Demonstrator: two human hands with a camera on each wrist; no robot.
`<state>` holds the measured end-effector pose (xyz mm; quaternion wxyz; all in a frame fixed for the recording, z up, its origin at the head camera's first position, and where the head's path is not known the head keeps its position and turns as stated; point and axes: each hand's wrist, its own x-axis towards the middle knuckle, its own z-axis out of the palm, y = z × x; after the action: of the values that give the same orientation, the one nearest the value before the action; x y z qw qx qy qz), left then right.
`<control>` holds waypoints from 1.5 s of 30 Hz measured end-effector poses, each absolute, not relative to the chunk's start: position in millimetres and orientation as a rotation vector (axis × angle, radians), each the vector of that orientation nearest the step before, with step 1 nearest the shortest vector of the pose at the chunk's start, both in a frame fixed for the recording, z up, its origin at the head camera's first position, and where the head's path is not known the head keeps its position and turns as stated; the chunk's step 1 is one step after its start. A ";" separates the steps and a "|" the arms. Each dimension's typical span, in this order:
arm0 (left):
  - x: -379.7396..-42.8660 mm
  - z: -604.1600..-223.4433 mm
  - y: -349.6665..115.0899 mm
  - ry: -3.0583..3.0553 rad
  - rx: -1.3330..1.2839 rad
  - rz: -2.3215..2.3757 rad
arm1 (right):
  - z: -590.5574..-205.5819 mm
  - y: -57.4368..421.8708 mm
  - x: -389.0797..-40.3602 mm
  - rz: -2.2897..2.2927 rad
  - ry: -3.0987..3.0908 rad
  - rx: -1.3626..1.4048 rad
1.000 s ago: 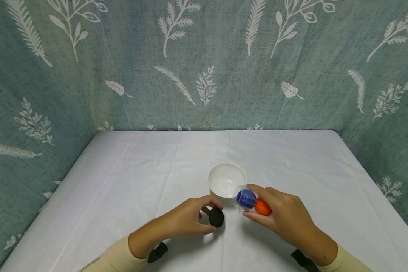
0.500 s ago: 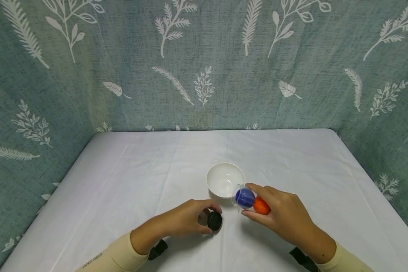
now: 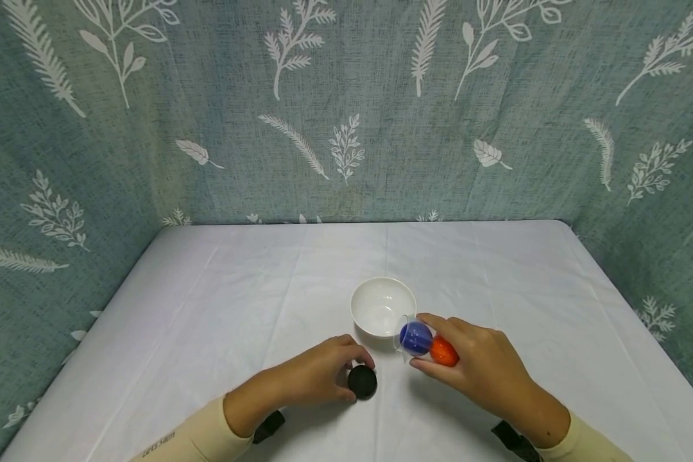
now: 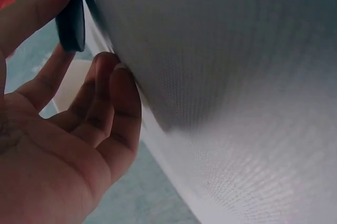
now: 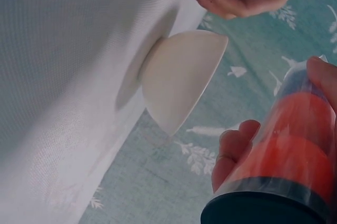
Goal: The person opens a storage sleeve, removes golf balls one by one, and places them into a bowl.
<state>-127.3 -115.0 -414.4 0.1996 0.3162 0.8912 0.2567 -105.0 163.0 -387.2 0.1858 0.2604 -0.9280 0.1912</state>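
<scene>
My left hand (image 3: 326, 372) pinches a round black lid (image 3: 362, 382) between thumb and fingertips, its flat face turned up. In the left wrist view the lid (image 4: 71, 21) is seen edge-on, close over the white cloth. My right hand (image 3: 479, 359) grips a clear cylindrical container, tilted with its open mouth toward the bowl. Inside it are a blue ball (image 3: 416, 338) and orange-red balls (image 5: 295, 155); a dark base (image 5: 263, 208) closes its near end in the right wrist view. The white bowl (image 3: 375, 292) stands just beyond both hands, the container's mouth overlapping its right rim in the head view.
A white cloth covers the table (image 3: 254, 289). Green leaf-patterned fabric (image 3: 225, 167) hangs behind and along both sides. Dark straps (image 3: 268, 427) show at both wrists, beneath pale sleeves.
My left hand has brought the lid slightly toward me and down to the cloth, turning it from upright to flat. The right hand and container have hardly moved.
</scene>
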 end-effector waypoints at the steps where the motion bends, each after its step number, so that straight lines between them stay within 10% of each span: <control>1: -126.6 -414.4 -115.0 2.503 0.887 0.698 | -387.2 162.9 -104.8 0.540 -2.618 0.731; 45: -124.5 -399.5 -65.4 2.420 0.709 1.557 | -379.3 167.2 -104.7 0.438 -2.817 0.713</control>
<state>-124.5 -65.4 -399.5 0.0889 0.2382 0.8132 0.5234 -104.7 167.2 -379.3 0.1011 0.2413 -0.9537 0.1483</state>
